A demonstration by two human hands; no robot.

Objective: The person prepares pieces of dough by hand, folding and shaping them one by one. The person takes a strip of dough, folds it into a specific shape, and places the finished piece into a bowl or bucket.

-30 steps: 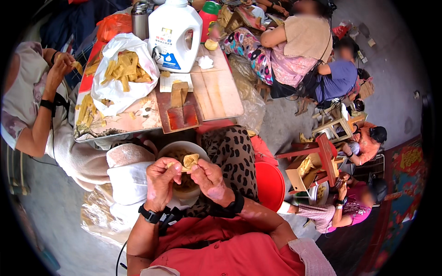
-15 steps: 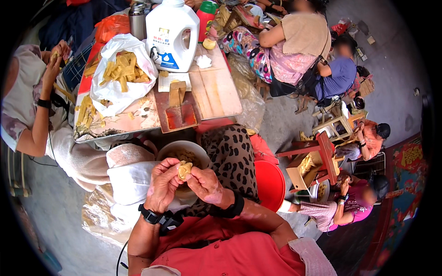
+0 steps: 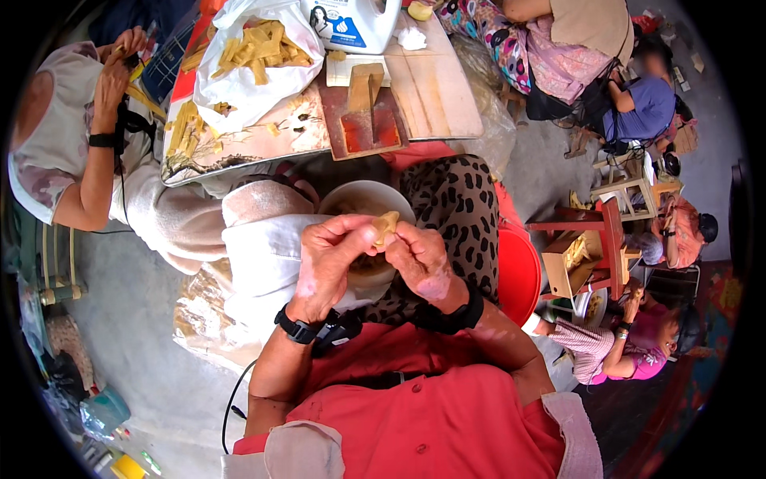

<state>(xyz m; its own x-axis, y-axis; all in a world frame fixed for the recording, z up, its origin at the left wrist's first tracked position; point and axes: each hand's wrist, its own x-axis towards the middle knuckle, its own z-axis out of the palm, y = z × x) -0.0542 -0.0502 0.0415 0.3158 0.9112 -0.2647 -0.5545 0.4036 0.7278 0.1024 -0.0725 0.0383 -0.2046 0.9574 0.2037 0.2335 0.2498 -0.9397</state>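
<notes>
A small folded, yellowish-tan piece [image 3: 386, 227] is pinched between the fingertips of both hands. My left hand [image 3: 331, 259] grips its left side with thumb and fingers, and my right hand [image 3: 423, 259] closes on its right side. The fingers cover part of the piece, and I cannot tell its material. Just behind and below the hands is a white bucket [image 3: 369, 190] between my knees, with similar tan pieces inside that the hands partly hide. A white cloth [image 3: 259, 259] lies to the left of my left hand.
Ahead stands a table [image 3: 447, 88] with a white plastic bag [image 3: 214, 86] of yellow strips [image 3: 263, 49], a white jug [image 3: 351, 28] and a wooden block [image 3: 365, 86] on a red board. A red bucket [image 3: 519, 275] is at my right. Other people sit left and right.
The whole view has shifted, so the table sits higher and further right in it. Both hands still hold the piece, which has turned from its broad face to a narrower side.
</notes>
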